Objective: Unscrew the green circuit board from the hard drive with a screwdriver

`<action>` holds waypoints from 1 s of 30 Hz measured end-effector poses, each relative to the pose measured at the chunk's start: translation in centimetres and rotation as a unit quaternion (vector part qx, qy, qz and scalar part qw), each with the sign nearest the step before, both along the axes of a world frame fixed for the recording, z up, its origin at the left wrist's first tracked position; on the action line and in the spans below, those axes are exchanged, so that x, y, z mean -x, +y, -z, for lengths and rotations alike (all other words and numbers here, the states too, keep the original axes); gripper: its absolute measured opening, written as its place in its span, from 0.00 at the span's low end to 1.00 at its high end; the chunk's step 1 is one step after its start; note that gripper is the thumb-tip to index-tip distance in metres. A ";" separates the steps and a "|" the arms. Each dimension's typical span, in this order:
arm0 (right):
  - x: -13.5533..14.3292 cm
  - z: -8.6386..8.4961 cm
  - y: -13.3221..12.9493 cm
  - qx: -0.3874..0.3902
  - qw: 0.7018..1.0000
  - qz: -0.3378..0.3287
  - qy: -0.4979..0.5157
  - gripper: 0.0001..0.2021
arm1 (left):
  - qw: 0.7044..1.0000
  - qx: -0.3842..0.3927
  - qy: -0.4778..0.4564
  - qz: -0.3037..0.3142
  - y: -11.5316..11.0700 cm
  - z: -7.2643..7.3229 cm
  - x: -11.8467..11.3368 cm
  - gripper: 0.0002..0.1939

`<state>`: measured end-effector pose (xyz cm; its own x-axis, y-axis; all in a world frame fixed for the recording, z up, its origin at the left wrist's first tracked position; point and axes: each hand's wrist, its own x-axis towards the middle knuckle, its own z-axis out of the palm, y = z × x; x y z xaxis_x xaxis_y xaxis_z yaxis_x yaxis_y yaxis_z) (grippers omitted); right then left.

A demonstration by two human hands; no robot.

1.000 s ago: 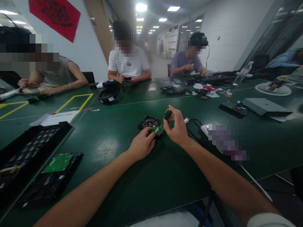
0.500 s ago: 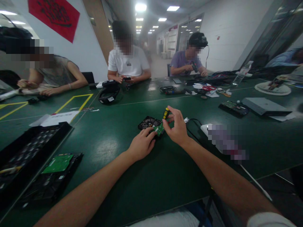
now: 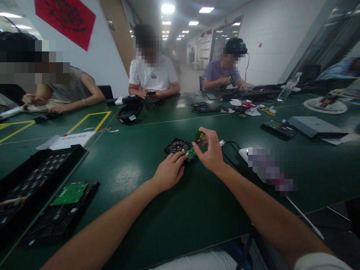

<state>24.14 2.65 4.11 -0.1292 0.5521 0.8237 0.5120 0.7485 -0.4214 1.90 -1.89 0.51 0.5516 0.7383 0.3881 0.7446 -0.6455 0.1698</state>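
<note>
A black hard drive [image 3: 176,145] lies on the green table in front of me, with a small green circuit board [image 3: 190,153] on its near right part. The fingertips of my left hand [image 3: 169,170] rest on the drive's near edge and the board; its fingers are slightly bent and apart. My right hand [image 3: 209,150] holds a yellow and black screwdriver [image 3: 200,135] upright above the board, pinched between thumb and fingers. The screwdriver's tip is too small to make out.
Left are a black tray [image 3: 42,176] and another drive with a green board [image 3: 70,193]. Right are a white power strip [image 3: 244,153], a third drive [image 3: 278,128] and a grey metal box [image 3: 316,126]. Several people sit across the table; a bottle [image 3: 289,88] stands at the back right.
The screwdriver's handle has turned within my right fingers and shows less yellow. Both hands stay in nearly the same place.
</note>
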 end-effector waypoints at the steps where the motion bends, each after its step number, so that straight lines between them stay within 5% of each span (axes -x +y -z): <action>1: 0.0 -0.1 0.0 -0.003 1.000 -0.002 -0.005 0.30 | 1.000 -0.001 0.001 0.000 0.0 0.0 0.0 0.24; 30: 0.2 0.1 0.0 -0.005 1.000 -0.011 0.002 0.33 | 1.000 -0.007 -0.009 -0.009 -0.1 0.3 0.1 0.16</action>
<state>23.96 2.66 4.05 -0.1371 0.5414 0.8295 0.4939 0.7633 -0.4165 1.77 -1.96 0.23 0.5308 0.7427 0.4082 0.7532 -0.6342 0.1745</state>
